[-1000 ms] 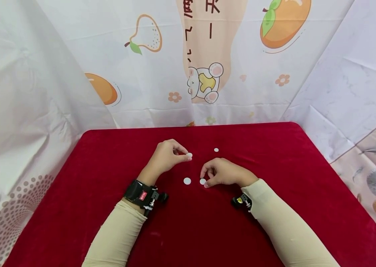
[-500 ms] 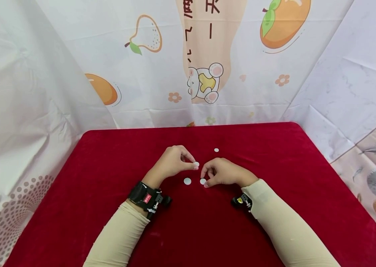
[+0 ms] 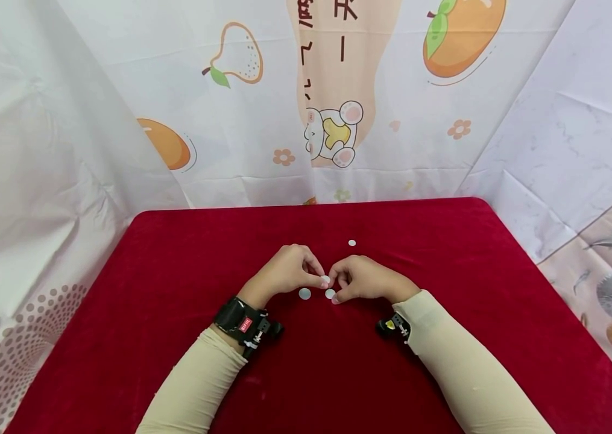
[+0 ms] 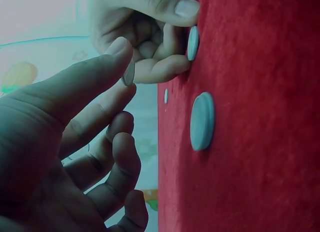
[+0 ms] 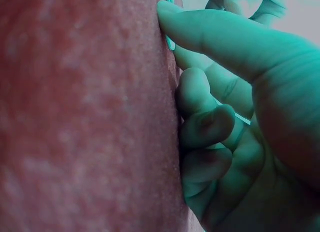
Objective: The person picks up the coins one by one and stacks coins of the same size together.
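My left hand [image 3: 289, 269] pinches a small white disc [image 4: 129, 73] between thumb and forefinger, on edge and just above the cloth. Below it, my right hand [image 3: 365, 278] rests on the table with thumb and forefinger at opposite edges of a second white disc [image 3: 330, 294], which lies flat. To the left lies another white disc [image 3: 304, 293]; in the left wrist view it looks thick, with a line around its side. In the right wrist view, the thumb and forefinger partly hide the disc, and the other fingers are curled against the cloth.
A smaller-looking white disc [image 3: 351, 243] lies farther back on the red cloth-covered table [image 3: 202, 241]. Behind the table hangs a printed curtain [image 3: 262, 120], with pale sheets at both sides. Each wrist carries a strapped-on camera.
My left hand has moved right and toward me with its disc, coming close to the right hand's fingertips. The right hand and the discs on the table have stayed put.
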`<action>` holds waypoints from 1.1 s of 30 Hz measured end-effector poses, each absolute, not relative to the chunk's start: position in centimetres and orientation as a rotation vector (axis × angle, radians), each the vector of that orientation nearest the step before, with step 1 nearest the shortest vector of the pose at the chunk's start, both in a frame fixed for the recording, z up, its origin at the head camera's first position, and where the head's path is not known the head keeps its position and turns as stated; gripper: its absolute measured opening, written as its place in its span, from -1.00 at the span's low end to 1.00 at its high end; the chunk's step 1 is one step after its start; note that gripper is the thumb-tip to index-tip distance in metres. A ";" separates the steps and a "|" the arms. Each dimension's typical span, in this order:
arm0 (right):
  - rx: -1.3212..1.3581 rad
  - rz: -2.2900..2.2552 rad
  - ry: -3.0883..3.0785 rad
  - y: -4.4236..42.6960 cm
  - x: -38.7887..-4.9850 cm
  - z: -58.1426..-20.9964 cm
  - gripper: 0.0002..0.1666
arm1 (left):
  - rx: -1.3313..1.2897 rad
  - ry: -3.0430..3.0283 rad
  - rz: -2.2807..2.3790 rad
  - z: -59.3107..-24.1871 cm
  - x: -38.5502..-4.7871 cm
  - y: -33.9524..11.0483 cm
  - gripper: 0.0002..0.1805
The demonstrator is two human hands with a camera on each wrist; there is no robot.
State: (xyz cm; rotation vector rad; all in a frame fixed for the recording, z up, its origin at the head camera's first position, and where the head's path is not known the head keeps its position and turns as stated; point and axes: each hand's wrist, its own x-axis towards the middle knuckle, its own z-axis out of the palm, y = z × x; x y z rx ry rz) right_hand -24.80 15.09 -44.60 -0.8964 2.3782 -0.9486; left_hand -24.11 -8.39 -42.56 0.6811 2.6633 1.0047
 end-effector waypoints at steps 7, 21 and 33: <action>-0.853 -0.937 2.406 15.1 -24.9 -44.7 -0.73 | 0.705 2.693 0.941 -42.8 -23.7 -8.0 -0.89; -0.872 -0.930 2.392 15.1 -24.7 -44.5 -0.79 | 0.718 2.646 0.911 -43.3 -23.4 -7.2 -0.87; -0.878 -0.922 2.404 15.1 -24.8 -44.4 -0.79 | 0.732 2.643 0.829 -43.2 -23.1 -6.6 -0.85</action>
